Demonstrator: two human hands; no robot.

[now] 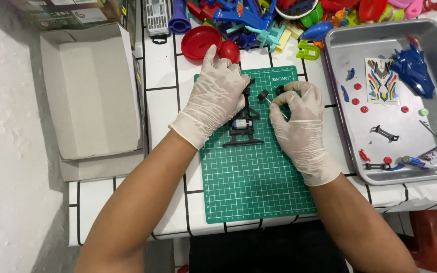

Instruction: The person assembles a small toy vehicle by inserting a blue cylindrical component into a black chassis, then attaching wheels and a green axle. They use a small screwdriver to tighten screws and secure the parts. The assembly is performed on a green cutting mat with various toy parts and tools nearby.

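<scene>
Nearest the camera, the bare forearms reach onto the green cutting mat (259,182). The right hand (299,121), gloved, pinches a thin metal axle with a small black wheel (263,94) on its far end. The left hand (217,96), also gloved, presses down on the black toy car chassis (243,126), which lies on the mat between the hands. This looks like the wheel-fitting step; threading the axle through the chassis would call for a steady, level aim. Beyond, to the right, a metal tray (431,172) holds a blue car body (413,71) and small parts; farthest sits a heap of coloured plastic toys (259,20).
</scene>
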